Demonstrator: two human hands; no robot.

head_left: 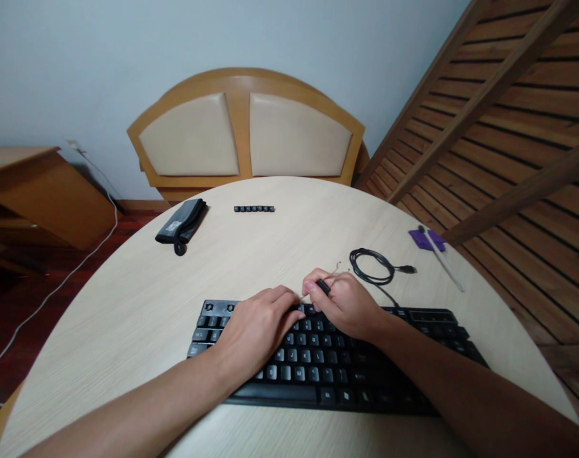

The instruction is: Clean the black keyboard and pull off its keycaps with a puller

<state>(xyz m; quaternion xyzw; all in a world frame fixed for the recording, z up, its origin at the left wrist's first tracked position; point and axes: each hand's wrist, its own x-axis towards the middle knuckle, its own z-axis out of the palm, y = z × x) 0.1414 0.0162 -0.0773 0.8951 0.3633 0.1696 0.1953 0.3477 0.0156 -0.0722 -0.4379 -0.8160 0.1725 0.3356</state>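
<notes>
A black keyboard (289, 393) lies on the table in front of me, with bare switch spots at the left of its top row. My left hand (256, 321) rests over the upper keys, fingers bent together and thumb at the top row, gripping the keyboard there. Just right of it, my right hand (341, 302) is closed around a wire keycap puller (323, 286) with a black handle. Thin wire ends stick out behind the fingers; its other end points down at the top-row keys near my left fingertips. The exact contact is hidden by my fingers.
Several removed keycaps (254, 208) stand in a row at the back. A folded dark cloth pouch (182, 221) lies back left. Right of my hands is the coiled keyboard cable (373, 280); beyond it, a white stick-like brush (443, 259) lies across a purple cloth (420, 240).
</notes>
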